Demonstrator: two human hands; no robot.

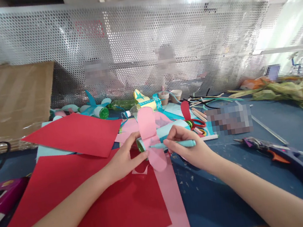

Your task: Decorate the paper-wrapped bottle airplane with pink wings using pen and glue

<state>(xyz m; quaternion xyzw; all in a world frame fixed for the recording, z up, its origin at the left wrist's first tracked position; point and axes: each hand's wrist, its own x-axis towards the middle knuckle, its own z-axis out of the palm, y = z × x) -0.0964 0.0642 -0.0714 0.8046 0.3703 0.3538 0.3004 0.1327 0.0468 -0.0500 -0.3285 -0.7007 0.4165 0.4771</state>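
Observation:
My left hand point(129, 153) is closed on the end of a bottle point(172, 128) wrapped in light blue paper, its green plastic showing at that end. Across the bottle lies a pink paper strip point(147, 123) with rounded ends, under my left fingertips. My right hand point(186, 144) pinches a light blue marker point(185, 144), with its tip against the pink strip. Beneath are red paper sheets point(111, 208) and a pink sheet point(178, 209).
A glue gun point(285, 159) lies at right, near a clear glue stick point(263, 130). Red-handled scissors point(197, 123), paper cups point(176, 95) and decorated bottles point(93, 111) sit behind. A purple power strip point(4, 202) is at left, and dry husks point(289, 97) far right.

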